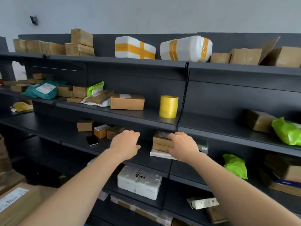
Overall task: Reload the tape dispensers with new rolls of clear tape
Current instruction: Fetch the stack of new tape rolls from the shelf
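Through the head camera I saw both bare arms stretched out toward the third shelf (146,159) of a dark metal rack. The left hand (125,145) hovered palm down over a bare stretch of that shelf, its fingers (130,133) loosely curled and holding nothing. Just behind it sat two small cardboard boxes (107,131), with a dark phone (92,140) lying flat to their left.

The right hand (183,145) rested against the right side of a brown cardboard box (161,141) that sat on a flat white packet (160,154). I could not tell whether its fingers were gripping the box or only touching it, since the back of the hand hid them.

The only tape I could see was a stack of yellow tape rolls (168,106), standing upright on the shelf above, near the rack's upright post and well apart from both hands. To its left lay a longer cardboard parcel (127,101). I could make out neither a dispenser nor any clear rolls among the parcels.

On the top shelf lay two white foam packages (135,48) bound with yellow tape, flanked by brown boxes. Below the hands, a white foam box (140,182) with dark handwriting sat on a lower shelf, and a green plastic bag (235,166) lay to the right.
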Tool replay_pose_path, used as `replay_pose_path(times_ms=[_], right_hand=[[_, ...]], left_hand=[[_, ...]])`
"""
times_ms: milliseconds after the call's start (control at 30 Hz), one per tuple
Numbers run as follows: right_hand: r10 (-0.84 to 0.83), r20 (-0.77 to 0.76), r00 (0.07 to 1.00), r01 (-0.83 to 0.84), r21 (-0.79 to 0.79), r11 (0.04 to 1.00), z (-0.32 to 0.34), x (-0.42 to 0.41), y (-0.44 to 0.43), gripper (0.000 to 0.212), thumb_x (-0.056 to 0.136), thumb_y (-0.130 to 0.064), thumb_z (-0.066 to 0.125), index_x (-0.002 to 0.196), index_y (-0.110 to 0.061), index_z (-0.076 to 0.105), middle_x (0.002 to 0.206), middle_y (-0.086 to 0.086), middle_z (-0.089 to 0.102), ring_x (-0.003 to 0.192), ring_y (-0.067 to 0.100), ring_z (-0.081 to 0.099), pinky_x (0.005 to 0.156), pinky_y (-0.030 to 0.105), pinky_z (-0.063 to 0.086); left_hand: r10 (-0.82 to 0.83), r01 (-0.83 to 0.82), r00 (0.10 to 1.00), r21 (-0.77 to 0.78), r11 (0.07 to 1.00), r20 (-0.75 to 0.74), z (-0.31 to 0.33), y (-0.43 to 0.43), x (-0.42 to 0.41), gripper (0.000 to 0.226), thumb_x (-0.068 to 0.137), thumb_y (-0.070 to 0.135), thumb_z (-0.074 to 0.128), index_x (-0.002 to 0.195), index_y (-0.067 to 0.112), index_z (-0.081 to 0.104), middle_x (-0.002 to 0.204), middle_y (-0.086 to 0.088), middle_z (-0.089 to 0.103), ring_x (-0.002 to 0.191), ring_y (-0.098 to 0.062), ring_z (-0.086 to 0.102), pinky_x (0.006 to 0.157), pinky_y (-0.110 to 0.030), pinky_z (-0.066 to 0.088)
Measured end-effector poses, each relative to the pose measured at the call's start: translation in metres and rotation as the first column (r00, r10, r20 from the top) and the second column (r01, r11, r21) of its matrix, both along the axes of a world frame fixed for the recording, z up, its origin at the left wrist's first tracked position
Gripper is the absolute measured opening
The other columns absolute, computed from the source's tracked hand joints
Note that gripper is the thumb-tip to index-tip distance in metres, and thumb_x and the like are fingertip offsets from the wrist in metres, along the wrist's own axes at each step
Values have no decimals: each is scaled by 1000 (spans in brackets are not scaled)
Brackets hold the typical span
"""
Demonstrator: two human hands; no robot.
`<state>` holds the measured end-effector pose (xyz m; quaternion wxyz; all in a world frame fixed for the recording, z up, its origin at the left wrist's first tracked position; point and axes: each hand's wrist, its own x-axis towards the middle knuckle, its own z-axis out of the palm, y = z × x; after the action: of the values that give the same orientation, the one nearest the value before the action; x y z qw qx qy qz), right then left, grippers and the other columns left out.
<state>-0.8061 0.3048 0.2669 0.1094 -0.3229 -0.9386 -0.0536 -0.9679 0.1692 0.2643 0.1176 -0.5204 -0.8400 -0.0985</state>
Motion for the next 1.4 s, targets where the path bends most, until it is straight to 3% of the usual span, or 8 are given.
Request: replay_pose_path(times_ms=[400, 600, 667, 767, 900, 1000, 1167, 1400], right_hand=[[-127, -106, 986, 125, -29, 992, 25, -75, 165, 43, 93, -39, 56, 128, -14, 54, 123, 8, 59, 116, 27, 53, 90, 37, 49], [-279, -318, 906, 187, -292, 938, 37, -123, 239, 50, 97, -53, 43, 110, -9, 62, 108, 9, 66, 105, 29, 60, 82, 37, 49], [-358, -398, 845, 156, -457, 876, 44, -140, 256, 58, 97, -58, 36, 105, -7, 63, 99, 7, 64, 102, 28, 60, 81, 36, 47], [-524, -470, 710, 86, -680, 728, 48, -163, 280, 76, 92, -68, 32, 137, -10, 48, 130, 9, 56, 125, 30, 50, 94, 34, 43], [-671, -430, 603, -59, -864, 501, 44, -180, 301, 100, 77, -86, 31, 151, -20, 28, 153, 9, 38, 137, 33, 40, 105, 53, 40], [-690, -397, 605, -172, -912, 374, 43, -186, 309, 94, 78, -85, 31, 150, -25, 29, 152, 11, 39, 136, 35, 40, 105, 56, 37], [-720, -368, 589, -244, -930, 275, 44, -190, 319, 80, 87, -75, 38, 148, -24, 33, 146, 14, 46, 130, 38, 46, 100, 57, 40], [-711, -450, 541, -338, -890, 305, 45, -190, 317, 46, 98, -58, 35, 129, -26, 47, 122, 8, 54, 120, 33, 52, 87, 48, 39]], left_hand=[[-116, 113, 992, 70, 991, 44, 30, 178, -86, 49, 96, 38, 52, 139, 18, 43, 138, -3, 50, 128, -22, 44, 98, -42, 46], [-218, 172, 932, 177, 969, 291, 40, 273, -137, 61, 97, 49, 43, 149, 19, 30, 147, -6, 43, 132, -25, 43, 103, -40, 43], [-236, 143, 858, 230, 963, 455, 45, 302, -152, 64, 97, 54, 39, 149, 18, 29, 148, -6, 44, 131, -24, 44, 102, -36, 40], [-251, 60, 673, 287, 956, 696, 51, 338, -167, 68, 94, 63, 30, 144, 17, 37, 145, -5, 46, 127, -23, 47, 101, -36, 41], [-244, -36, 299, 267, 963, 922, 52, 367, -176, 83, 83, 79, 24, 147, 26, 32, 150, -7, 39, 131, -30, 43, 100, -49, 44], [-201, -59, 73, 205, 977, 977, 49, 382, -180, 95, 73, 87, 28, 148, 29, 28, 149, -16, 39, 131, -41, 43, 98, -59, 44], [-138, -67, -44, 135, 989, 989, 46, 396, -183, 95, 75, 83, 40, 150, 26, 27, 150, -17, 38, 133, -45, 39, 97, -66, 38], [-240, -190, -16, 233, 954, 971, 43, 397, -172, 69, 91, 65, 39, 148, 28, 28, 150, -13, 36, 135, -39, 36, 104, -65, 33]])
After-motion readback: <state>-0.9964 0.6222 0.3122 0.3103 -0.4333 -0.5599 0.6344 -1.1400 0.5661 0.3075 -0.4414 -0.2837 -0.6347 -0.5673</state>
